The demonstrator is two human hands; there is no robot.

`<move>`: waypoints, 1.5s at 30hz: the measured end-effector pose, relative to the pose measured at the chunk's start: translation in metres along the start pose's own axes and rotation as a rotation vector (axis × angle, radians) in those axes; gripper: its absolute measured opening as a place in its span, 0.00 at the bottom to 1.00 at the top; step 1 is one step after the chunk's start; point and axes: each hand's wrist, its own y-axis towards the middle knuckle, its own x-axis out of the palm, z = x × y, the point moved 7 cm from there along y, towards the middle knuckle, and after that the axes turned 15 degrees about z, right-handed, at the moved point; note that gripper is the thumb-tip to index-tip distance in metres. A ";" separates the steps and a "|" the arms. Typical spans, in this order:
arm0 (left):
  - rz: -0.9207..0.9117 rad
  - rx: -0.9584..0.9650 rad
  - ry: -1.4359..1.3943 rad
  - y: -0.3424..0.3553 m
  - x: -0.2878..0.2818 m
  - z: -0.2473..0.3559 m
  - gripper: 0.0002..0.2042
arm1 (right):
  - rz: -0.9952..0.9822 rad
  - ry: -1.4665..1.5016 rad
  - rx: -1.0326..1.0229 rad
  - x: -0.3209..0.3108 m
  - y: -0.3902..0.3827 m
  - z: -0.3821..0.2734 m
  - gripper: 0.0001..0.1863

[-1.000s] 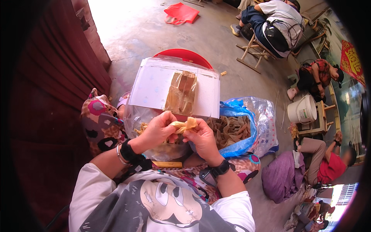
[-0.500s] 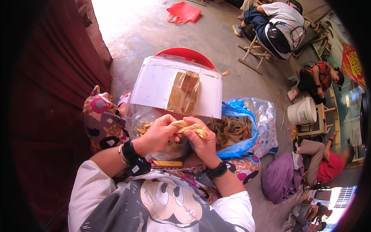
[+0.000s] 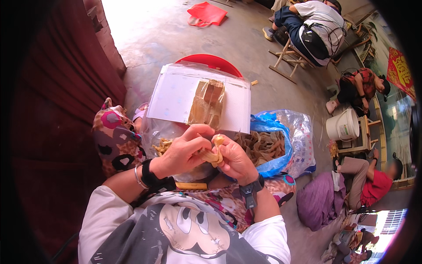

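My left hand (image 3: 185,149) has its fingers curled at one end of a pale yellow, knotted strip (image 3: 216,149), with the index finger lifted. My right hand (image 3: 236,162) pinches the strip between thumb and fingers. Behind my hands lies a white board (image 3: 167,94) with a brown taped block (image 3: 206,103) on it. To the right is a blue plastic bag (image 3: 285,145) full of brownish strips (image 3: 268,143); to the left, a clear bag (image 3: 163,145) holds yellowish pieces. A yellow stick (image 3: 191,186) lies near my lap.
A red basin (image 3: 211,60) is under the board. Three nearby people (image 3: 321,31) sit along the right, with others farther back. A white bucket (image 3: 342,126), purple sack (image 3: 320,200) and red bag (image 3: 205,14) are on the floor; a dark red curtain (image 3: 66,79) hangs left.
The strip, lying sideways between my hands earlier, is now bent into an upright knot. My left fingers have lifted over it, and my right wrist has turned.
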 end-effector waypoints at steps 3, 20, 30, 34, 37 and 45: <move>-0.104 0.114 0.044 0.003 0.001 0.011 0.10 | -0.001 -0.103 0.032 0.002 0.001 0.005 0.14; -0.029 -0.363 0.158 -0.010 0.003 -0.035 0.11 | 0.320 -1.119 -1.009 0.016 -0.014 -0.015 0.12; -0.157 -0.273 0.113 -0.006 -0.004 -0.030 0.07 | 0.037 -0.438 -0.061 -0.005 -0.001 0.004 0.23; -0.192 -0.222 0.159 -0.006 0.003 -0.024 0.07 | 0.139 -0.517 -0.122 -0.006 0.001 0.003 0.18; -0.217 -0.399 0.048 -0.012 0.001 -0.035 0.10 | 0.148 -0.502 -0.054 -0.008 -0.007 -0.008 0.13; -0.155 -0.697 -0.201 -0.017 -0.007 -0.042 0.12 | 0.231 -0.716 -0.057 -0.015 -0.016 -0.034 0.09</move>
